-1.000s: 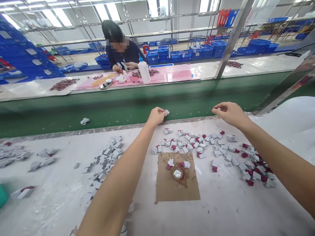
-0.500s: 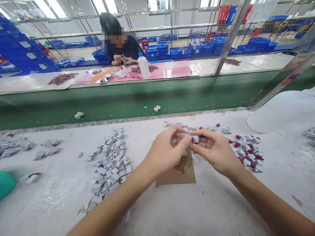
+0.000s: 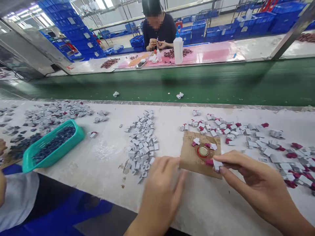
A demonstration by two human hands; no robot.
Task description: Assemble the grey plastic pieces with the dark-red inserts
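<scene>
Factory line; white bench [image 3: 221,209] in front, green conveyor belt [image 3: 221,82] behind it, blue crates [image 3: 246,23] at the back; a person in a dark top [image 3: 157,31] works at the far side beside a white squeeze bottle [image 3: 178,49].

Right hand [image 3: 256,183]: fingers clamped on a small white piece [image 3: 217,165], thumb and forefinger pinching it at the near right edge of the brown cardboard square [image 3: 194,155]; piece sits just over that edge.

Left hand [image 3: 161,193]: fingers together and gently curled, back of hand to camera, holding nothing visible; tips just beside the cardboard's left edge.

On the cardboard: round red-rimmed dish [image 3: 203,151], a few white and crimson bits around it.

Pile of grey-white pieces [image 3: 142,144] to the left of the hands; scatter of white and crimson pieces [image 3: 246,134] to the right and beyond; teal basket [image 3: 52,144] of dark parts at far left; two stray pieces [image 3: 179,95] on the belt.
</scene>
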